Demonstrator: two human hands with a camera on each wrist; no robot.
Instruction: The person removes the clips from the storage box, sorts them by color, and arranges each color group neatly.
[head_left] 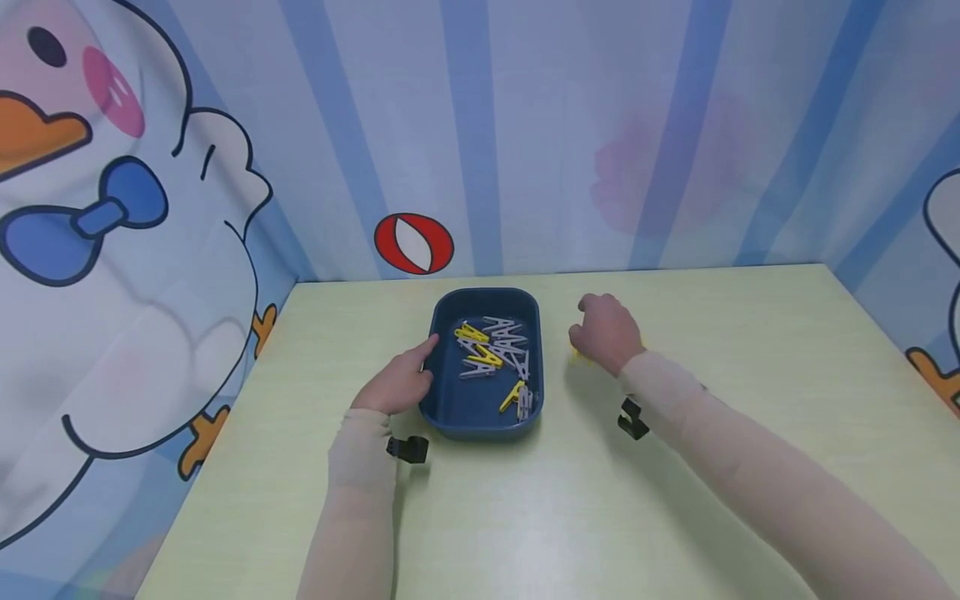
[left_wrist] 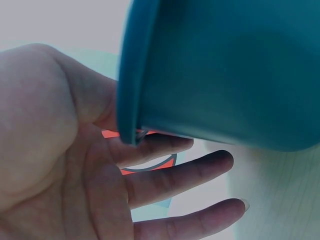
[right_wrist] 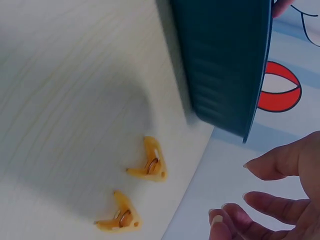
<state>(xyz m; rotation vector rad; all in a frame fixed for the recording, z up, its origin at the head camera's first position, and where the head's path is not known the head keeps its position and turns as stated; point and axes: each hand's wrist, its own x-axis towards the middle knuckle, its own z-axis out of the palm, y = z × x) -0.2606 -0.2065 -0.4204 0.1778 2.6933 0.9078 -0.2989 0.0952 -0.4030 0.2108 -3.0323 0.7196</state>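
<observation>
A dark blue tray [head_left: 484, 293] stands in the middle of the pale green table [head_left: 525, 517]. Inside it lie several yellow clothespins [head_left: 484, 358] and white clothespins [head_left: 510, 335]. My left hand [head_left: 408, 375] rests against the tray's left wall with straight fingers; the left wrist view shows the open palm [left_wrist: 165, 190] beside the tray wall [left_wrist: 225, 75]. To the tray's right, my right hand [head_left: 600, 332] hovers low over the table, fingers loosely curled [right_wrist: 260, 197], holding nothing. Two yellow clothespins [right_wrist: 150, 165] [right_wrist: 120, 218] lie on the table below it, beside the tray [right_wrist: 225, 65].
Cartoon-duck curtains with blue stripes wall in the table at the back and both sides; a red and white ball print [head_left: 414, 243] sits behind the tray. Bare tabletop stretches to the right and toward the front edge.
</observation>
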